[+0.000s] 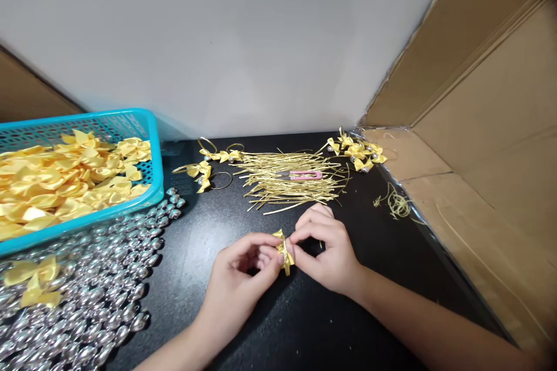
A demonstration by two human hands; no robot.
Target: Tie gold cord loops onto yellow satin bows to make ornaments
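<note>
Between my two hands, just above the black table, is a yellow ribbon bow (279,234) with a gold cord (285,255) around its middle. My left hand (243,272) pinches the bow and cord from the left, thumb and forefinger pressed together. From the right, my right hand (328,246) pinches at the cord, its fingertips meeting the bow's edge. The fingertips partly hide the bow, so its knot cannot be made out. Just beyond my hands lies a spread of cut gold cords (282,191), with pink-handled thread snips (306,175) on top.
At left, a blue basket (160,168) holds many yellow bows; silver beads (126,278) spread before it, with loose bows (37,281) on top. Bows with cord loops (202,174) lie behind left, more (359,151) behind right. Tangled thread (398,204) lies near the cardboard wall (491,93).
</note>
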